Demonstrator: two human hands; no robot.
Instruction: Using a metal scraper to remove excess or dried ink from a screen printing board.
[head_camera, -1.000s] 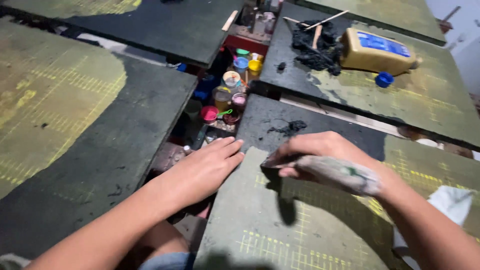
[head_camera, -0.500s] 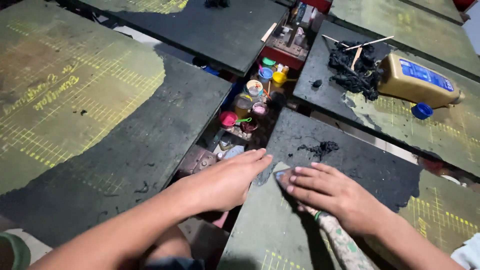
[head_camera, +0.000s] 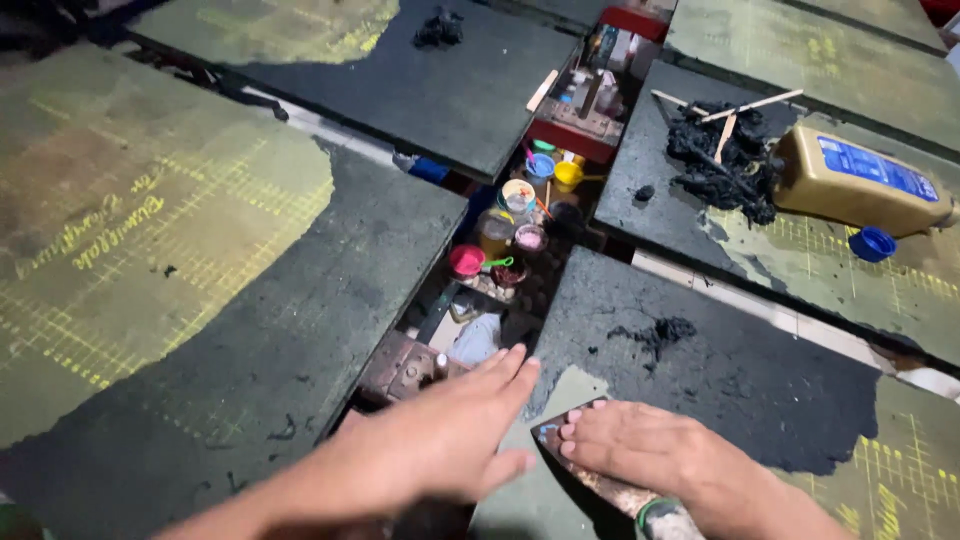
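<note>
Green gridded cutting mats, smeared wide with black coating, cover the desk (head_camera: 250, 330) under the head camera, set as separate panels with gaps between them.

Right hand (head_camera: 660, 455): its fingers (head_camera: 590, 432) lie flat and close together, pressing down on a flat scraper blade (head_camera: 553, 440), dark and paint-stained, whose wrapped handle (head_camera: 625, 495) runs back under the palm toward the wrist. The blade's long axis slants from lower right up to upper left, its tip resting on the near mat (head_camera: 720, 370) right at the edge of the black layer, where a bare green wedge shows through. Nothing is pinched; the hand bears down on the tool rather than closing round it.

Left hand (head_camera: 440, 440): open, fingers stretched and nearly together, palm down on the near mat's left corner, just beside the blade tip and holding nothing. It is the nearer hand to the gap between mats.

Beyond the fingertips a small clump of black scrapings (head_camera: 655, 335) lies on the same mat. In the gap stand little paint pots (head_camera: 500, 240), pink, yellow, blue. Farther right, on another mat, sits a larger pile of black scrapings (head_camera: 725, 160) with wooden sticks (head_camera: 745, 105), a tan bottle (head_camera: 860, 180) lying on its side, and its blue cap (head_camera: 872, 244) apart from it.
</note>
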